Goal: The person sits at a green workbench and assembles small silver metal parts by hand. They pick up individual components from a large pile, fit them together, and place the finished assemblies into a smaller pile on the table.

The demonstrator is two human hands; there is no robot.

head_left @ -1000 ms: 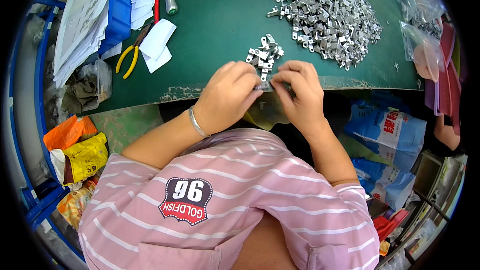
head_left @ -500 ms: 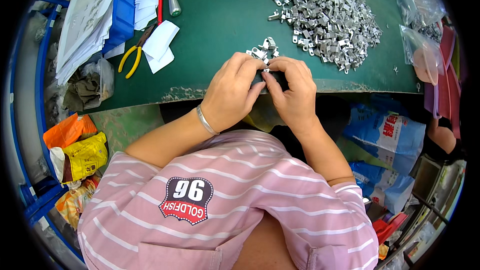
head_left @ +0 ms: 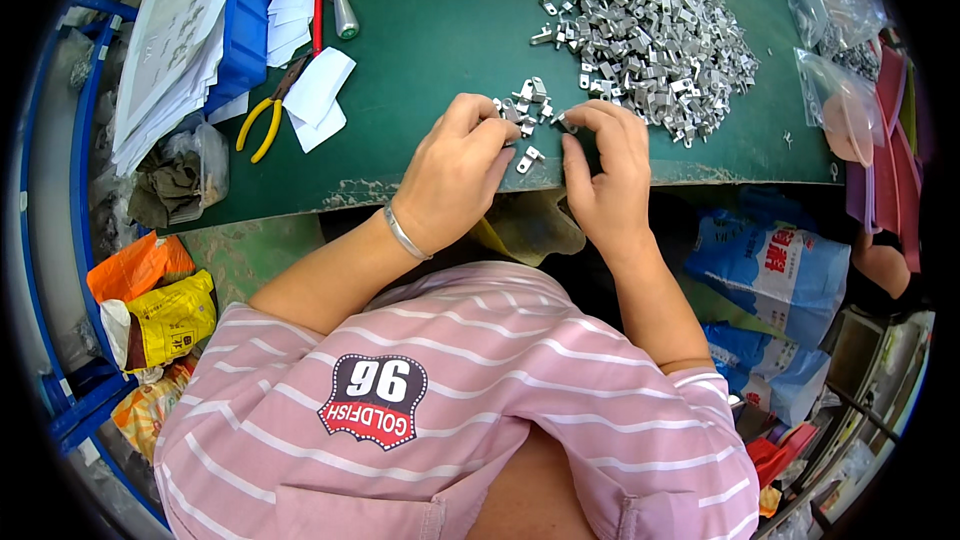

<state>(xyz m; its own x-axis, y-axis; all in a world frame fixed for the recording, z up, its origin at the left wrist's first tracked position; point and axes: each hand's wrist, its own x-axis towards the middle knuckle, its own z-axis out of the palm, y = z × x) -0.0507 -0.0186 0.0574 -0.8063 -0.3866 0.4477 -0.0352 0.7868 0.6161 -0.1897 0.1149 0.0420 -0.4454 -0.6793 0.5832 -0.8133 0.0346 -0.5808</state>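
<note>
Head view | both hands have moved up from the table edge (head_left: 420, 195) onto the small cluster of metal clips (head_left: 528, 105) | left hand (head_left: 455, 170) fingers curled, touching clips | right hand (head_left: 600, 170) pinching one clip (head_left: 566, 125) | big pile (head_left: 650, 30) just beyond.

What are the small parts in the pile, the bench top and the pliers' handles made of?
Small parts in the pile: bare metal by the look, silvery grey with bright glints, likely stamped steel or aluminium; which one cannot be told. Bench top: green mat, matte, looks like rubber or vinyl, worn and chipped along the front edge. Pliers' handles: yellow, smooth, probably a plastic or rubber sleeve over metal.
</note>
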